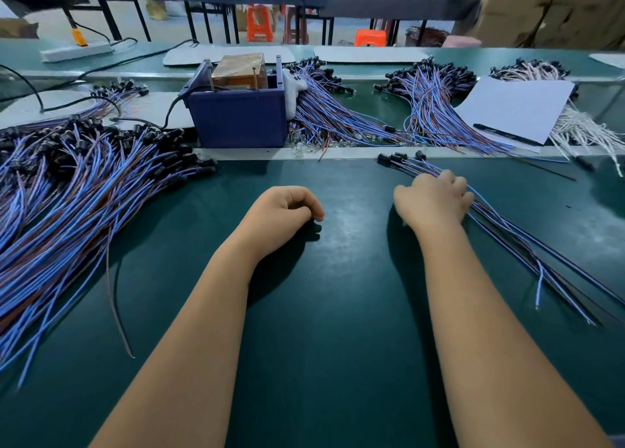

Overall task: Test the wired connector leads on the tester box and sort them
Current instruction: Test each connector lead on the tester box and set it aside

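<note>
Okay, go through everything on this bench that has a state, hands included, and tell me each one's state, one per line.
Left hand: loosely curled, holding nothing, resting on the green mat.
Right hand: gripping a small bundle of leads.
Small bundle of leads: lying on the mat, connector ends pointing away.
Big pile of leads: loose, at left.
Tester box: open-topped, cable attached.
White sheet: lying over leads.

Bare green mat between heaps of wire

The dark green bench mat (338, 295) lies open from the near edge to the pale strip, between a big left heap of blue and brown wired leads (67, 194) and a thin right bundle of blue leads (527, 244). Far across, the dark blue plastic tester box (236, 116) blocks the way.
</note>
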